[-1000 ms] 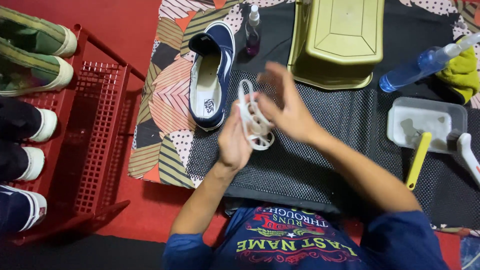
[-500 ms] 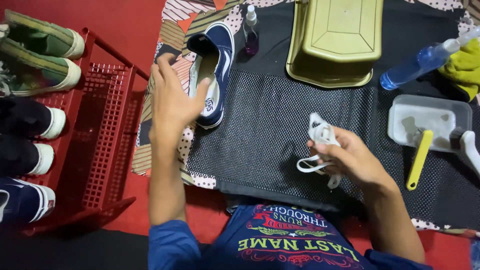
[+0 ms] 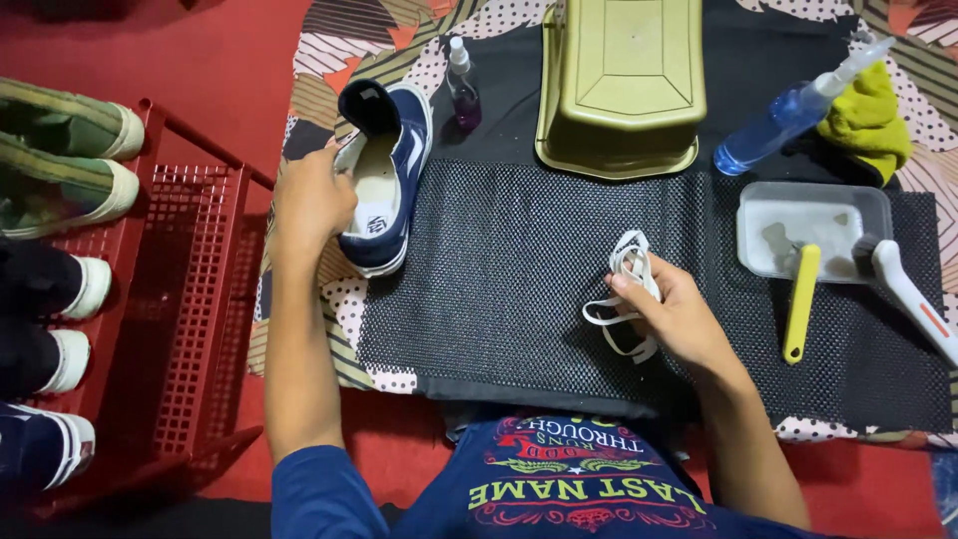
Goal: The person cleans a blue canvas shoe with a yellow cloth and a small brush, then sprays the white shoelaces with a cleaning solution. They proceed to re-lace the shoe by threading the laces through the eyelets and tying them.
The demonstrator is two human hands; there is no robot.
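On the black mesh mat (image 3: 519, 279), right hand (image 3: 689, 324) clenches a bundled white shoelace (image 3: 627, 299); left hand (image 3: 311, 200) grasps the navy canvas shoe's (image 3: 384, 190) side. Dangling lace loops could plausibly snag or slip free.

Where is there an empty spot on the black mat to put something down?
The black mat is bare between the blue shoe and the laces in the right hand, below the gold tub. The right side is crowded: tray, brushes, spray bottle.
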